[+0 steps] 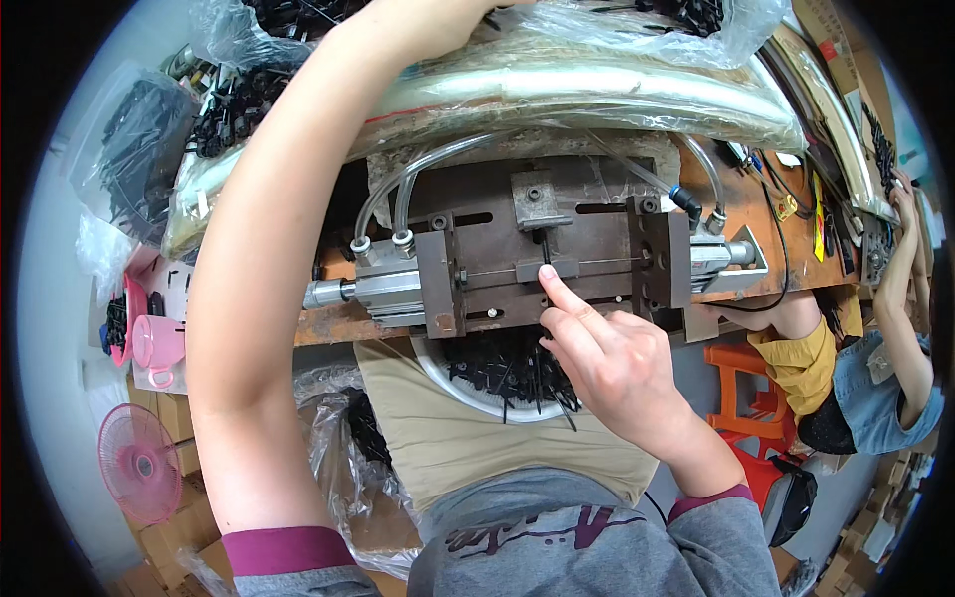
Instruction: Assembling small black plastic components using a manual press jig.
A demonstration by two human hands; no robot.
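My right hand [612, 363] has its index finger stretched out, the tip resting on a small black part [545, 251] in the middle of a metal fixture [487, 194]. Its other fingers curl loosely below, with nothing seen in them. A thin rod runs sideways through the small grey block [565, 269] under that fingertip. My left hand [433, 25] reaches over the fixture to the far side, beside a clear plastic bag [637, 35] of black parts. The frame's top edge cuts off most of its fingers, so their hold is hidden.
Air cylinders [391, 294] with clear hoses [438, 154] flank the fixture. A white basin [433, 368] of black parts [512, 368] sits on my lap. A long plastic-wrapped bundle [597, 95] lies behind. Left are a pink fan [139, 463] and pink cup [159, 346]; right, another person's arm [900, 289].
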